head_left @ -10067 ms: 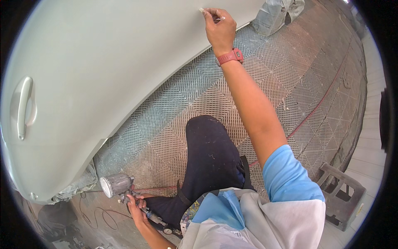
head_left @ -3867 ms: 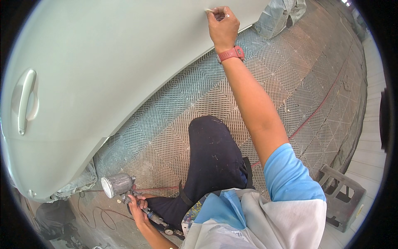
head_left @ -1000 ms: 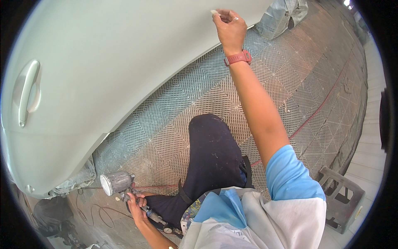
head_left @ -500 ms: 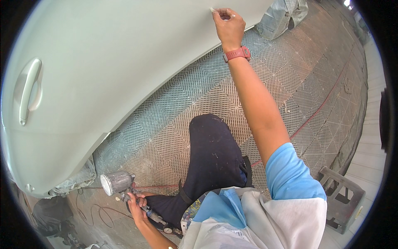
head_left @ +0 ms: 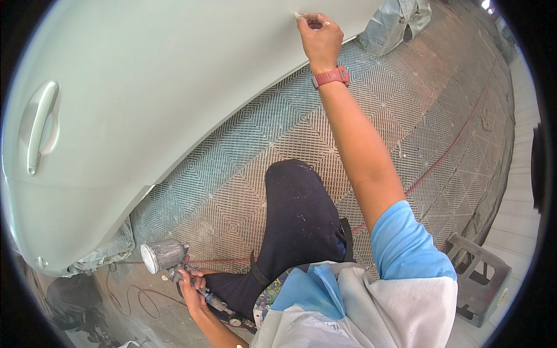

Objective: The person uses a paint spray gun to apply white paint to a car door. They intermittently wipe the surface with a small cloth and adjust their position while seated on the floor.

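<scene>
My left hand [head_left: 193,290] is closed around the grip of a spray gun [head_left: 191,275] at the lower left. The gun's metal paint cup [head_left: 160,256] tilts to the left, and a small gauge [head_left: 234,322] sits below the handle. At the top, my right hand [head_left: 322,42] is stretched out to a pale, glossy car body panel [head_left: 156,75]. Thumb and fingers pinch a small white scrap [head_left: 297,15] against or just above that surface. Whether it is paper, cloth or tape I cannot tell.
A pale door handle [head_left: 42,127] stands out from the panel at the left. Plastic sheeting wraps the wheels [head_left: 390,29]. A red air hose [head_left: 441,159] crosses the grated floor [head_left: 301,139] behind my right arm. At the lower right stands a grey plastic step stool [head_left: 481,275].
</scene>
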